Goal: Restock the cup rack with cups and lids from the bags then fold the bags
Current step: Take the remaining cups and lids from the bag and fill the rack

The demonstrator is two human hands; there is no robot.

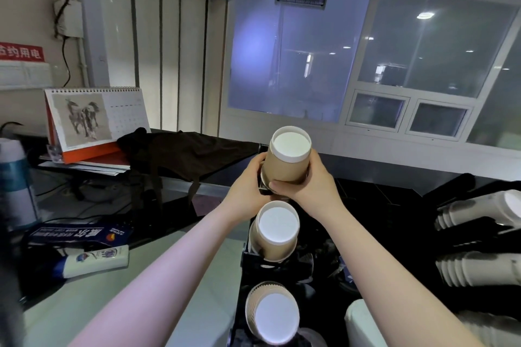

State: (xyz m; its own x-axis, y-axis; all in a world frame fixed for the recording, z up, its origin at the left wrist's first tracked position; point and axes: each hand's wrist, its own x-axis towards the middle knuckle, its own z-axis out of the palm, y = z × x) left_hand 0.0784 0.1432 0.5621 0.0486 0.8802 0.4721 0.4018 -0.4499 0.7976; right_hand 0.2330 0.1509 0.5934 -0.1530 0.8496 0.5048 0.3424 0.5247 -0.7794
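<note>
Both hands grip a stack of brown paper cups [289,159], its white bottom facing me, at the far slot of the black cup rack [248,262]. My left hand [248,186] wraps the stack's left side and my right hand [310,180] holds its right side and underside. Two more brown cup stacks sit in the rack nearer me, one in the middle slot [277,231] and one in the near slot [272,315]. White cup stacks [476,213] lie on their sides at the right.
A desk calendar [95,118] stands at the back left beside a dark cloth [191,152]. A tube [93,260], a blue leaflet [76,234] and a bottle [14,177] lie at the left. Another white cup stack [479,267] lies at the right edge.
</note>
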